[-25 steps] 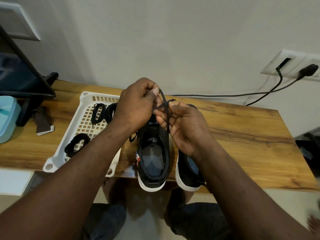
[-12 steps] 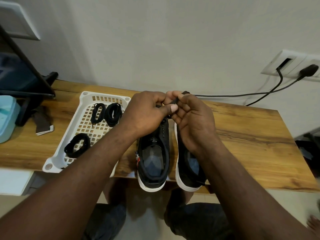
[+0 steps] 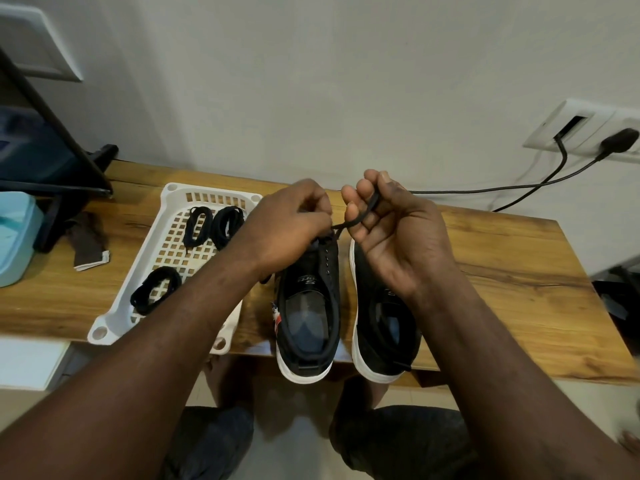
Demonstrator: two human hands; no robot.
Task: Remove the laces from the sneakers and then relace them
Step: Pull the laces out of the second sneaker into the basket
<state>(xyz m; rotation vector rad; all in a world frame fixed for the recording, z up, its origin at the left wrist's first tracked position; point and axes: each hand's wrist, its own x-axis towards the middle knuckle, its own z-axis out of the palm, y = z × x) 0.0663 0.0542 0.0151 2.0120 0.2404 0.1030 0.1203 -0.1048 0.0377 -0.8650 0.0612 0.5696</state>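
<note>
Two black sneakers with white soles stand side by side at the table's front edge, the left sneaker [image 3: 306, 306] and the right sneaker [image 3: 381, 327], heels toward me. My left hand [image 3: 287, 226] is curled over the toe end of the left sneaker and pinches the lace there. My right hand [image 3: 391, 230] is raised just right of it, fingers curled round a black lace [image 3: 360, 216] that runs taut down to the left sneaker's front eyelets. The toe parts of both shoes are hidden by my hands.
A white perforated tray [image 3: 173, 271] left of the shoes holds three coiled black laces [image 3: 227, 226]. A light blue box [image 3: 15, 240] and a black stand [image 3: 59, 174] are at far left. A black cable [image 3: 519, 188] runs from a wall socket [image 3: 588, 129].
My hands, pressed together over the left shoe's toe half a second ago, have parted. The right hand has moved up and right, drawing the lace out taut.
</note>
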